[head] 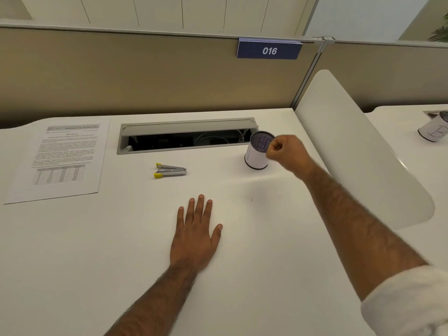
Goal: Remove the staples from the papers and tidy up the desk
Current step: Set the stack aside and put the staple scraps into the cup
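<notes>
Right hand (283,150) clenched at the cup (257,156) rim, left hand (194,236) flat on the desk (266,238).
A tan partition (145,73) backed the white desk; the papers (63,161) lay far left, well apart from both hands. The staple remover (171,170) lay between papers and cup, long axis left to right, yellow tips leftward, nearer the relaxed left hand. Nothing showed in the right fist.

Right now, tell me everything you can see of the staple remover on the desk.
The staple remover is a silvery metal tool, two arms joined at its right end and spread at the left, each tipped yellow. It lies flat on the white desk before the open cable tray, between the printed paper and the cup. The left hand and right hand are apart from it.
</notes>
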The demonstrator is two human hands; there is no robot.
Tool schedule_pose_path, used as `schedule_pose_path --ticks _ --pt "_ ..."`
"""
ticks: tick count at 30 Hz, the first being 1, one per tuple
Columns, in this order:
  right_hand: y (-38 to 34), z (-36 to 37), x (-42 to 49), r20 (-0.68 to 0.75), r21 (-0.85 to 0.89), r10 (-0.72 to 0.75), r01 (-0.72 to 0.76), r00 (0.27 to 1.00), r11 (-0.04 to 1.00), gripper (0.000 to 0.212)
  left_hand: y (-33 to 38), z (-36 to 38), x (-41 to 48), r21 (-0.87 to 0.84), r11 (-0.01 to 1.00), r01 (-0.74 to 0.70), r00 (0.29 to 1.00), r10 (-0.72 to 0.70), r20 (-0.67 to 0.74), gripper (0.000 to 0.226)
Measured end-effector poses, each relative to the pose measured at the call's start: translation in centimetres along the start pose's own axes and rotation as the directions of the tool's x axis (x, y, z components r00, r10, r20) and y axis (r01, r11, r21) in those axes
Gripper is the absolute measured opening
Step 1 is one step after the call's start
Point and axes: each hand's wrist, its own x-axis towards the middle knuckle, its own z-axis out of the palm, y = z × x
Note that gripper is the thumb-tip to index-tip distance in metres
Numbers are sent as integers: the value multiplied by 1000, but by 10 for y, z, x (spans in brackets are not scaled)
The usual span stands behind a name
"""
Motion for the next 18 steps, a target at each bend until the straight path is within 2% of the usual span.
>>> schedule_pose_path --ticks 3,7,12,15,18 --pt "-9 -10 27 -51 -129 -11 4 999 992 3 0 -1 0 -2 1000 -3 1000 3 5 71" --pt "-13 -12 49 -48 -252 -3 -9 999 968 11 0 -1 1 -6 1000 -3 1000 3 3 71" --pt "-17 -14 57 -15 -254 -12 8 1000 967 10 0 -1 1 2 1000 -4 1000 4 -4 71" --pt "-18 -11 57 20 -295 -49 52 999 954 23 0 0 1 -5 1000 -4 1000 4 -6 71" --pt "-17 -7 55 -23 -304 -71 61 997 951 21 0 0 1 4 1000 -3 1000 3 -10 71"
